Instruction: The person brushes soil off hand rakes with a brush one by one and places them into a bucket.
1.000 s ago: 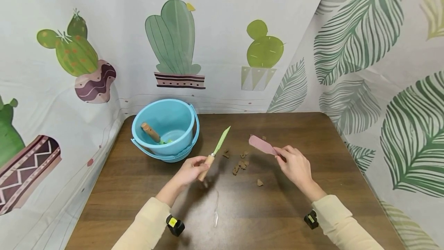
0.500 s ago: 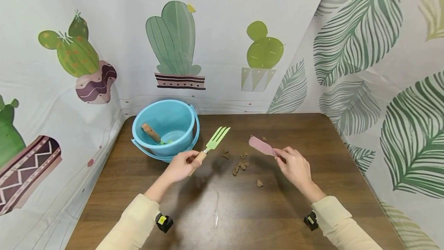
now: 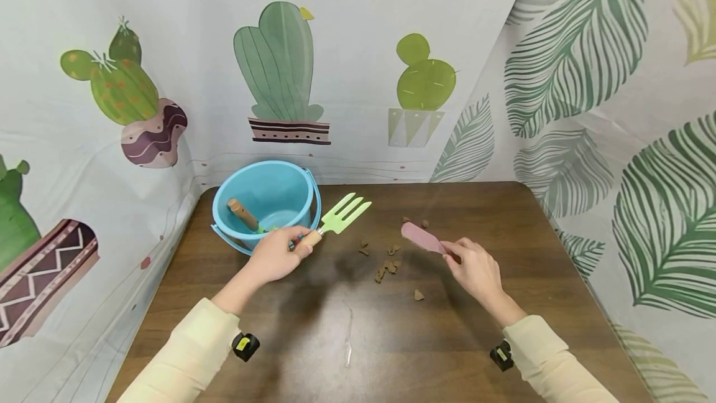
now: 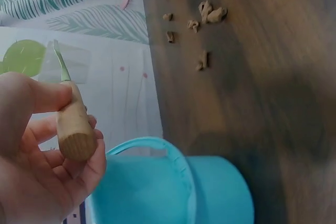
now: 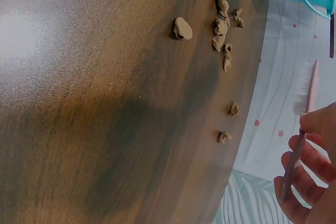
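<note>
My left hand point(image 3: 275, 255) grips the wooden handle of a green three-tined hand fork point(image 3: 339, 217), held in the air beside the blue bucket point(image 3: 268, 182). Its tines point up and to the right, away from the bucket. The left wrist view shows the thumb pressed along the round wooden handle point(image 4: 76, 132). On the right, my right hand point(image 3: 475, 269) pinches a pink brush point(image 3: 421, 237) between thumb and fingers, above the table. White bristles point(image 5: 302, 90) show on one side of it in the right wrist view.
Several brown crumbly pieces point(image 3: 390, 265) lie scattered on the wooden table point(image 3: 470, 353) between the hands. Inside the bucket leans another tool with a wooden handle point(image 3: 243, 214) and a green end. A patterned cloth point(image 3: 358, 48) hangs behind the table.
My left hand has moved left and up towards the bucket, and the fork has turned from edge-on to showing its three tines. The right hand and brush have stayed nearly still.
</note>
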